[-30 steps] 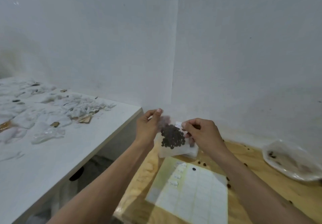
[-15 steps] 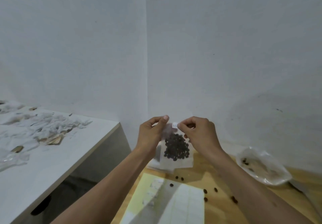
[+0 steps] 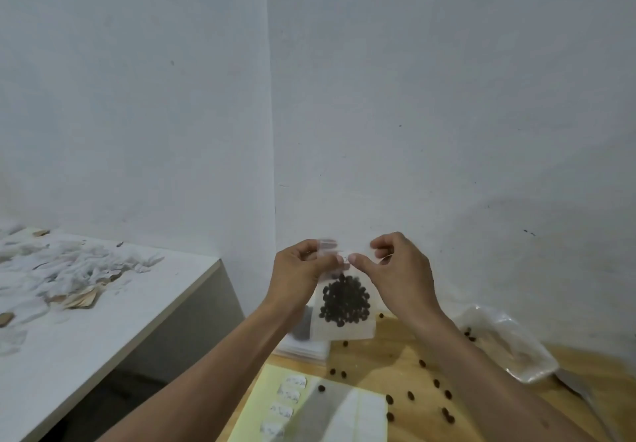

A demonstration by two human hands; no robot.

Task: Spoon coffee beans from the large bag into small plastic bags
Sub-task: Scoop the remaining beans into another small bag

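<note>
Nearest, a label sheet (image 3: 309, 407) is lying on the wooden table (image 3: 406, 359), with loose beans (image 3: 409, 395) scattered to its right. Further right, a crumpled large bag (image 3: 509, 348) is sitting slack against the wall.

Beyond the sheet, both hands are holding a small bag (image 3: 344, 307) up above the table's far edge. It is hanging upright, its dark beans pooling in the lower half and the bottom edge hovering over a stack of flat empty bags (image 3: 303, 345). The left hand (image 3: 303, 273) is pinching the top left corner, fingers curled together on the film. The right hand (image 3: 399, 269) is pinching the top right, thumb and forefinger clamped on the rim. The mouth strip is blurred, so whether it is sealed is hard to tell; probably they are pressing it closed.

The bag looks light, thin and floppy, with slick film that is likely to slip. The load is sagging low, so the sound grip is on the top strip, both corners, keeping it upright to stop spilling.

Far left, torn paper scraps (image 3: 69, 269) are littering a white table (image 3: 103, 338).
</note>
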